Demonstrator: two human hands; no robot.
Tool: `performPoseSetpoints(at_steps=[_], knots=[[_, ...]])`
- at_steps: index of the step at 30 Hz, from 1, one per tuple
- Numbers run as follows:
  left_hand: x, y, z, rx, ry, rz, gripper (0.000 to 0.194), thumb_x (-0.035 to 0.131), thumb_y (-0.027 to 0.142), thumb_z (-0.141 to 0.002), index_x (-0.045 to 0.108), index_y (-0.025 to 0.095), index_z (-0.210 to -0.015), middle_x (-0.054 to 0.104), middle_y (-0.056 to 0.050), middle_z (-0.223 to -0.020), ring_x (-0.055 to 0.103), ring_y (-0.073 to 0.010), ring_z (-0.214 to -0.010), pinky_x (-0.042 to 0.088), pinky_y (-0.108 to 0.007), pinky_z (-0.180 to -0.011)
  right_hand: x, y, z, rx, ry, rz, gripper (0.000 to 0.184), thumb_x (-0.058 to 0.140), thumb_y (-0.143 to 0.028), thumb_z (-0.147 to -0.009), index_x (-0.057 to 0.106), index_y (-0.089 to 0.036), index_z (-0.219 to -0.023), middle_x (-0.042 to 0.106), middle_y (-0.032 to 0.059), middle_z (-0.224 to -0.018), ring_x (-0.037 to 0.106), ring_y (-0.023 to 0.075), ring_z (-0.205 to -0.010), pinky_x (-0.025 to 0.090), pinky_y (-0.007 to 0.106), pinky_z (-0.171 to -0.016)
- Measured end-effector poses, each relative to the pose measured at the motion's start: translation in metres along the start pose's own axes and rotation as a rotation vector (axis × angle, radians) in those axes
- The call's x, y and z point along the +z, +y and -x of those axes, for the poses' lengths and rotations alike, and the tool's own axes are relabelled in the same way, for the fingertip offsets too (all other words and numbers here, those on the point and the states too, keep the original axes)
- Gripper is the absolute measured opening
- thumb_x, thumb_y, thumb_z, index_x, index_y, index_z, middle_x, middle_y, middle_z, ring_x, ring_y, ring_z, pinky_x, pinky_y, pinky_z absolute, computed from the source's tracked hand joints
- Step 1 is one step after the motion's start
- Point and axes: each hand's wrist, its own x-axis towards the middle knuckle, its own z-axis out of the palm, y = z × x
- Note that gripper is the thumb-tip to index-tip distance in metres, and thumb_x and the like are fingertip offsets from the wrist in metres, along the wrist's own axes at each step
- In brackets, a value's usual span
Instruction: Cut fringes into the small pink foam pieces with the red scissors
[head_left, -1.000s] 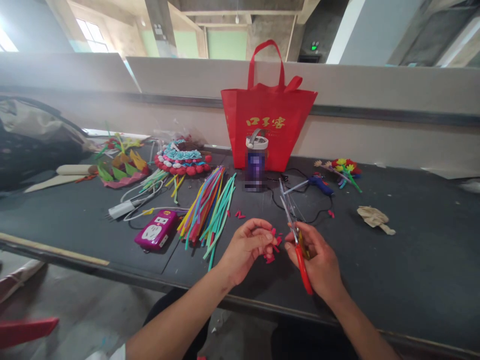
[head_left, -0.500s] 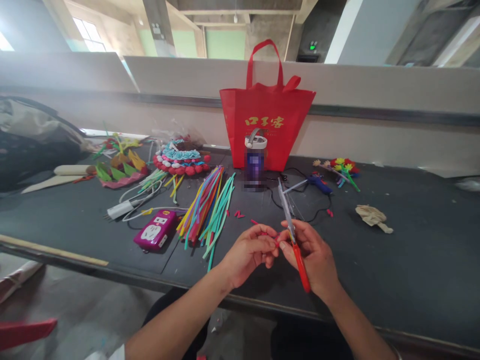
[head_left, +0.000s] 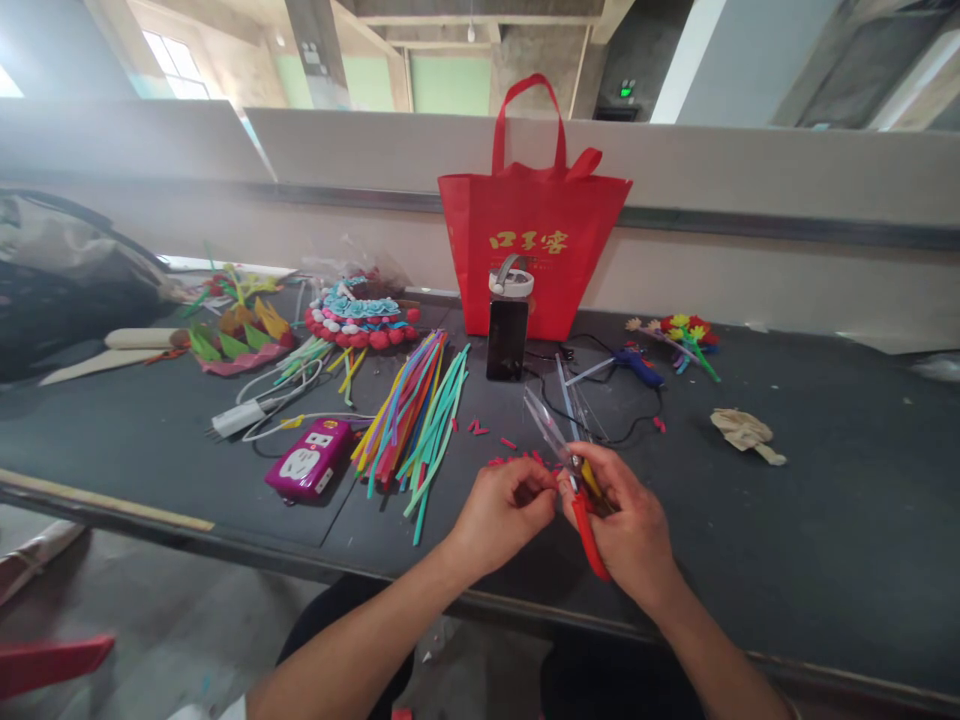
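Note:
My right hand grips red-handled scissors, blades pointing away and up to the left. My left hand is closed in a pinch just left of the scissors; what it pinches is too small to name. Small red cut bits lie on the dark table just beyond my fingers. A bundle of coloured strips lies to the left of my hands.
A red tote bag stands at the back with a dark bottle in front of it. A magenta power strip, a craft cake, a glue gun, paper flowers and a crumpled wad lie around.
My hands have drawn closer together and slightly lower. The scissor blades have tilted further left, and more red bits now lie beyond my fingers.

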Motion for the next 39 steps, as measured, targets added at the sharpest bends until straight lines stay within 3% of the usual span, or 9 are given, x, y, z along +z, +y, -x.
performPoseSetpoints(at_steps=[6, 11, 14, 18, 22, 39], knots=[[-0.005, -0.001, -0.002, -0.148, 0.021, 0.5, 0.016, 0.071, 0.028, -0.074, 0.065, 0.014, -0.08, 0.064, -0.002, -0.063, 0.055, -0.0109, -0.054, 0.043, -0.023, -0.055, -0.002, 0.003, -0.001, -0.081, 0.041, 0.112, 0.043, 0.059, -0.018, -0.081, 0.049, -0.025, -0.123, 0.063, 0.0045, -0.108, 0.065, 0.017, -0.089, 0.054, 0.029, -0.08], [-0.01, 0.001, -0.004, -0.131, 0.138, 0.726, 0.015, 0.074, 0.024, -0.074, 0.065, 0.015, -0.082, 0.067, -0.001, -0.071, 0.06, -0.01, -0.061, 0.046, -0.022, -0.063, -0.001, 0.01, 0.001, -0.127, -0.078, 0.268, 0.046, 0.058, -0.014, -0.077, 0.049, -0.023, -0.122, 0.061, 0.0064, -0.105, 0.061, 0.0215, -0.093, 0.052, 0.037, -0.083], [-0.009, 0.001, -0.004, -0.114, 0.169, 0.761, 0.016, 0.074, 0.021, -0.073, 0.066, 0.015, -0.085, 0.067, 0.0, -0.071, 0.06, -0.0103, -0.061, 0.047, -0.022, -0.064, 0.003, 0.012, 0.003, -0.104, -0.139, 0.321, 0.05, 0.058, -0.012, -0.073, 0.05, -0.023, -0.121, 0.061, 0.0065, -0.102, 0.06, 0.0236, -0.092, 0.052, 0.04, -0.083], [-0.008, 0.001, -0.004, -0.111, 0.144, 0.784, 0.013, 0.074, 0.019, -0.073, 0.066, 0.014, -0.083, 0.066, 0.0, -0.07, 0.059, -0.0099, -0.063, 0.046, -0.022, -0.066, 0.006, 0.011, 0.004, -0.105, -0.126, 0.341, 0.049, 0.057, -0.012, -0.074, 0.05, -0.022, -0.121, 0.061, 0.0078, -0.102, 0.059, 0.0254, -0.095, 0.051, 0.041, -0.084], [-0.008, 0.0, -0.003, -0.127, 0.111, 0.773, 0.011, 0.073, 0.02, -0.074, 0.067, 0.013, -0.08, 0.068, -0.003, -0.071, 0.06, -0.0111, -0.064, 0.046, -0.024, -0.066, 0.006, 0.011, 0.004, -0.101, -0.128, 0.322, 0.047, 0.056, -0.014, -0.075, 0.05, -0.021, -0.121, 0.062, 0.0085, -0.102, 0.06, 0.0254, -0.097, 0.052, 0.039, -0.082], [-0.01, -0.003, -0.003, -0.175, 0.168, 0.803, 0.013, 0.076, 0.02, -0.071, 0.068, 0.013, -0.077, 0.066, -0.002, -0.07, 0.057, -0.009, -0.06, 0.045, -0.021, -0.061, 0.01, 0.013, 0.008, -0.108, -0.076, 0.27, 0.042, 0.06, -0.017, -0.075, 0.058, -0.021, -0.117, 0.068, 0.0038, -0.091, 0.066, 0.0182, -0.077, 0.054, 0.029, -0.067]])
